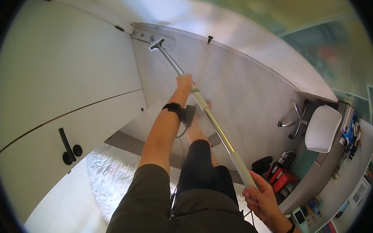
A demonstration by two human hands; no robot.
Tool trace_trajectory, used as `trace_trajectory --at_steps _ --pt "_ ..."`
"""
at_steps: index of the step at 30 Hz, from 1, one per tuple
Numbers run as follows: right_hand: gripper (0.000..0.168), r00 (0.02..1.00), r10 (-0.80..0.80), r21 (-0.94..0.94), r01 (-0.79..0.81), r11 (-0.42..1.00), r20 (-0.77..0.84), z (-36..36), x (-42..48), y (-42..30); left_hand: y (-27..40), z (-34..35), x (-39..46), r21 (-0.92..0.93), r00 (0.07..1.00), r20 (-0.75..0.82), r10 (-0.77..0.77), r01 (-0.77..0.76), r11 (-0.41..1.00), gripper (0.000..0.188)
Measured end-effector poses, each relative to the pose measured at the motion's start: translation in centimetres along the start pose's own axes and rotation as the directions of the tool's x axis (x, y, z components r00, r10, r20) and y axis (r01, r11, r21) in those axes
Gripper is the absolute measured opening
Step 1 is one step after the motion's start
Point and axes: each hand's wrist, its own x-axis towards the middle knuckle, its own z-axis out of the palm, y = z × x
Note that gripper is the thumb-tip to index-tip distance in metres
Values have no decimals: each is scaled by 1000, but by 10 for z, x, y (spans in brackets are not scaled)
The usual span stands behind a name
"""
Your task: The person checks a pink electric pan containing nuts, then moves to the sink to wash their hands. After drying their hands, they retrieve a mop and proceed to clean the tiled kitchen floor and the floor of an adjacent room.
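Observation:
A long telescopic pole (pixel 217 127), part metal and part pale plastic, slants across the view over the floor. My left hand (pixel 185 82) is wrapped around its upper section. Near its close end, my right hand (pixel 259 193) grips the pale handle sleeve (pixel 241 167). At the far end a white tool head (pixel 156 44), like that of a flat mop, is down by the corner where the cabinet meets the wall. Beside and partly behind this head lies a flat whitish piece (pixel 141 35); whether it belongs to the tool cannot be told.
A white door (pixel 110 115) with a black lever handle (pixel 67 146) stands at left. White bedding (pixel 109 177) lies lower left. A doorstop (pixel 210 39) sticks up by the wall. At right are a wheeled white chair (pixel 323 128), shoes (pixel 286 158), a red box (pixel 283 178) and a cluttered desk (pixel 331 185).

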Motion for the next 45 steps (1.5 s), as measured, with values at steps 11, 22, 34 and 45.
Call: trace_trajectory --at_steps 11,22,34,45 --pt "59 978 -47 -17 45 999 -201 -42 -52 29 -61 55 -71 135 999 43 27 -33 990 17" --pt "64 919 -110 -10 115 993 -377 -126 -153 104 -197 142 -179 352 951 306 -32 -82 932 40" --pt "67 814 -59 160 184 970 -578 -158 -195 181 -280 225 -314 536 909 338 -243 26 844 39" --pt "68 783 33 434 308 847 -621 -152 -171 214 -375 283 -355 708 763 532 -367 -164 687 44"
